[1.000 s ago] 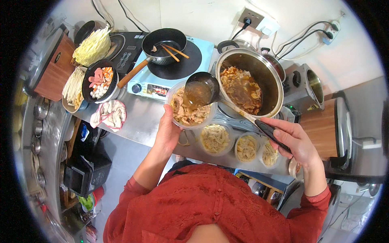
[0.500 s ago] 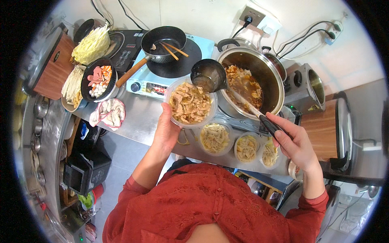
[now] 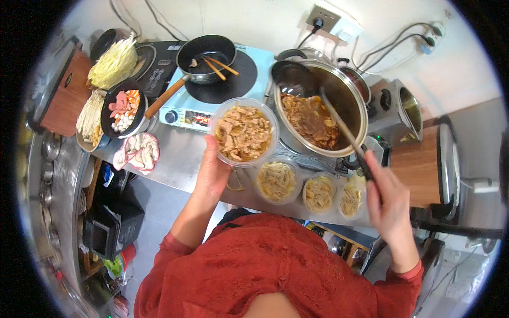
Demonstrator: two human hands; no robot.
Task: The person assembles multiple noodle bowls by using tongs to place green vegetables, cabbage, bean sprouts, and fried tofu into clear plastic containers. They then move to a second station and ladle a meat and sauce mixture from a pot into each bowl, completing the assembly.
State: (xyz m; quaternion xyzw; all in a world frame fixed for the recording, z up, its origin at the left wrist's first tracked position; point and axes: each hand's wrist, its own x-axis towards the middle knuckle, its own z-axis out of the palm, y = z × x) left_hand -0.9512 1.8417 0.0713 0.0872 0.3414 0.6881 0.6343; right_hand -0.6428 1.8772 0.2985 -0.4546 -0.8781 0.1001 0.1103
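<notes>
My left hand [image 3: 213, 172] is closed on the side of a round clear plastic tub [image 3: 213, 129], full of cooked meat slices [image 3: 242, 132] in broth. My right hand [image 3: 386, 199] grips the dark handle of a black ladle [image 3: 296, 79]. The ladle's bowl hangs tilted over the left rim of a large steel pot [image 3: 363, 114]. Inside the pot is brown broth with meat [image 3: 313, 122]. In front of the pot stand three smaller tubs of pale noodle-like strands: a left one [image 3: 276, 181], a middle one [image 3: 319, 194] and a right one [image 3: 351, 197].
Behind the tub, a black frying pan [image 3: 207, 58] with chopsticks sits on a light-blue cooktop [image 3: 249, 95]. To the left are a cabbage [image 3: 113, 63], a bowl of sausage pieces [image 3: 124, 106], enoki mushrooms [image 3: 90, 119] and a crumpled cloth [image 3: 137, 152]. A grey appliance [image 3: 389, 108] stands right of the pot.
The ladle's bowl has moved right and away from me, from the meat tub's rim to above the pot. My left hand still holds the tub.
</notes>
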